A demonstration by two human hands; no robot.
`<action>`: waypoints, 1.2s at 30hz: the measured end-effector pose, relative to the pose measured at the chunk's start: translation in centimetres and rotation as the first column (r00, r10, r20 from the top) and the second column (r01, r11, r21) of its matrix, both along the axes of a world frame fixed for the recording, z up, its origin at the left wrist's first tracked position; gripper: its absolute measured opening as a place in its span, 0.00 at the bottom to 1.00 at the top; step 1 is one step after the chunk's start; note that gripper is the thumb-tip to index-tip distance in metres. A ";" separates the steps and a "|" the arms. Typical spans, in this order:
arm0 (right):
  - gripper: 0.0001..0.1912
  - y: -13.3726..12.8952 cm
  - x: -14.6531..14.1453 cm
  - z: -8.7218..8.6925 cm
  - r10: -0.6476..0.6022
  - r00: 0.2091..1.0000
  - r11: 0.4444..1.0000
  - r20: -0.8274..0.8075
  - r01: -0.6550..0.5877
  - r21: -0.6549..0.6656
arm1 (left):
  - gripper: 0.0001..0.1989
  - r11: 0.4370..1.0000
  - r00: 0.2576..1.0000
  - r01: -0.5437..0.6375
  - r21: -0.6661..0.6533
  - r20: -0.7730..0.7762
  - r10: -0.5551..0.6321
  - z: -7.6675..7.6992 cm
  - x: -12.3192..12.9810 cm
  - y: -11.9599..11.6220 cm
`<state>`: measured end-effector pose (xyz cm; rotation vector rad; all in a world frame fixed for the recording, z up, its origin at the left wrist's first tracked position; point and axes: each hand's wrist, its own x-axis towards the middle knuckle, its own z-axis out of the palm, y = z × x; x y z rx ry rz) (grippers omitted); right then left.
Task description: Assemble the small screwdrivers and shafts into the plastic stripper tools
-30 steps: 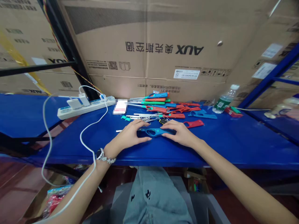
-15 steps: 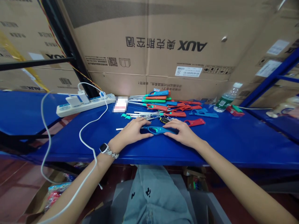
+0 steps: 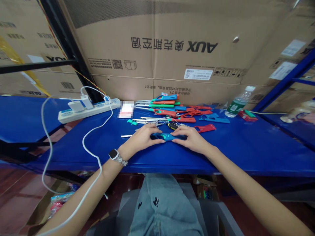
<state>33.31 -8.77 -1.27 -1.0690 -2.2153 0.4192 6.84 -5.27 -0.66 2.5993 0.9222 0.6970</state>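
Note:
A blue lighter (image 3: 168, 137) with green parts lies sideways low over the blue tabletop, its metal tube pointing left. My left hand (image 3: 145, 137) pinches its trigger end, and the fingers cover part of the tube. Around the handle's right end, the fingers of my right hand (image 3: 188, 138) are closed. Just behind my hands lie a black and yellow screwdriver handle (image 3: 173, 126), loose metal tubes and a red lighter (image 3: 187, 120). A red shell piece (image 3: 206, 127) rests to the right of them.
Behind is a pile of lighters (image 3: 163, 105), with blue shell pieces (image 3: 214, 118) to its right. A water bottle (image 3: 238, 103) stands at the back right. On the left are a power strip (image 3: 94, 110) and a white cable (image 3: 85, 139). A large carton (image 3: 159, 29) backs the table (image 3: 246, 147).
My left hand has shifted slightly right along the lighter, covering more of its trigger end. My right hand has barely moved.

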 end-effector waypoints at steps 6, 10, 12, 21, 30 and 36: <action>0.11 0.2 -0.1 0.6 -0.026 0.999 0.997 0.033 0.028 -0.068 | 0.20 0.999 0.999 -0.003 -0.041 -0.044 0.001 0.2 0.2 0.4; 0.12 0.4 -0.1 0.8 -0.038 0.997 0.996 0.063 0.043 -0.082 | 0.23 0.999 0.996 -0.029 -0.030 -0.079 0.027 0.4 0.6 0.3; 0.13 0.4 -0.1 0.9 -0.054 0.995 0.995 0.080 0.060 -0.082 | 0.22 0.999 0.997 -0.031 -0.025 -0.070 0.029 0.4 0.7 0.2; 0.15 0.6 -0.1 2.0 -0.088 0.968 0.988 0.235 0.114 -0.103 | 0.23 0.997 0.997 -0.065 -0.032 -0.042 0.063 0.1 0.5 -0.2; 0.15 0.1 0.3 1.3 -0.006 0.975 0.998 0.221 0.019 -0.058 | 0.19 0.999 1.000 0.003 -0.051 -0.008 -0.003 0.1 1.6 -0.2; 0.15 -0.4 0.4 0.6 -0.035 0.979 0.999 0.200 0.033 0.014 | 0.19 0.998 1.000 -0.003 -0.058 0.020 0.004 -0.3 1.5 0.0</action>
